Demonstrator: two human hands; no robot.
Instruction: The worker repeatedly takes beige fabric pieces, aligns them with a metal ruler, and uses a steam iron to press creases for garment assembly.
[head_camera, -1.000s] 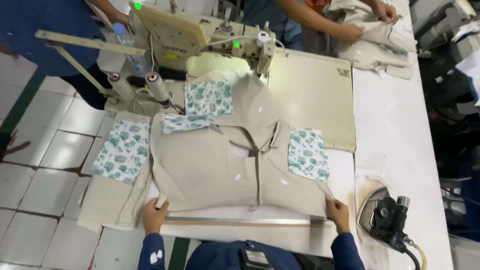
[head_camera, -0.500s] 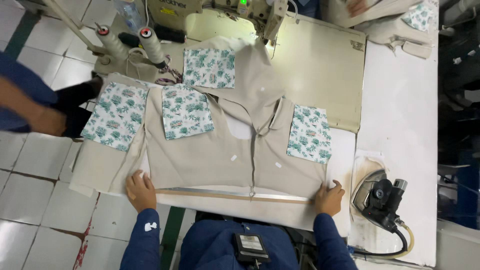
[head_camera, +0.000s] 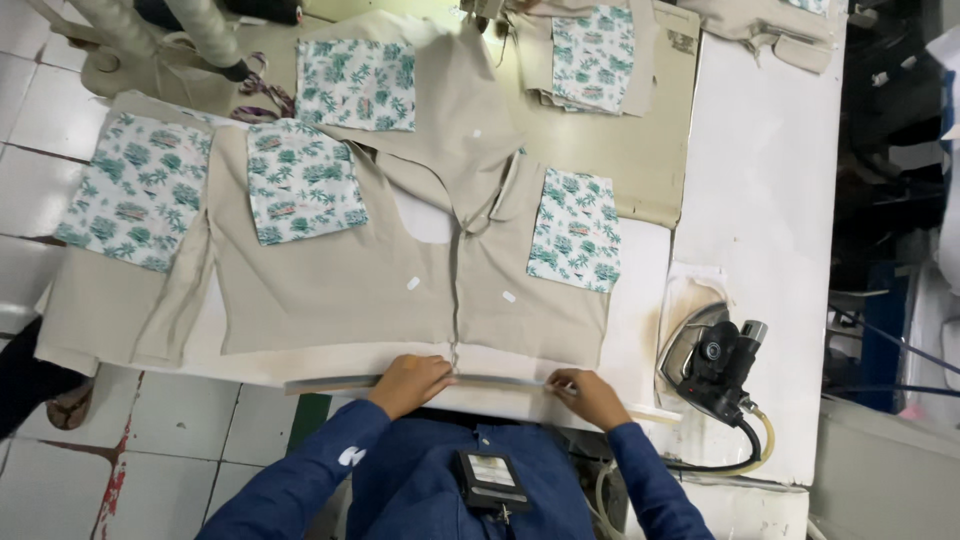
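Both hands, left hand (head_camera: 412, 381) and right hand (head_camera: 590, 393), press flat on the beige shirt's hem (head_camera: 400, 345), grip holding nothing; keep that edge straight.

One camera only, worn on the person's head, looks almost straight down from well above the bench (head_camera: 760, 200). The near edge of the picture takes in the wearer's own blue sleeves and chest, with the left hand (head_camera: 410, 382) and the right hand (head_camera: 592, 396) just beyond, at the bench's near edge. The beige shirt (head_camera: 400, 290) spread flat fills the middle, seen whole, so the view stands back rather than close. The far edge cuts across the sewing machine's base and more cloth pieces. At left the tiled floor (head_camera: 40, 130) shows beside the bench; at right, the iron (head_camera: 725, 365) and dark clutter past the bench's side.
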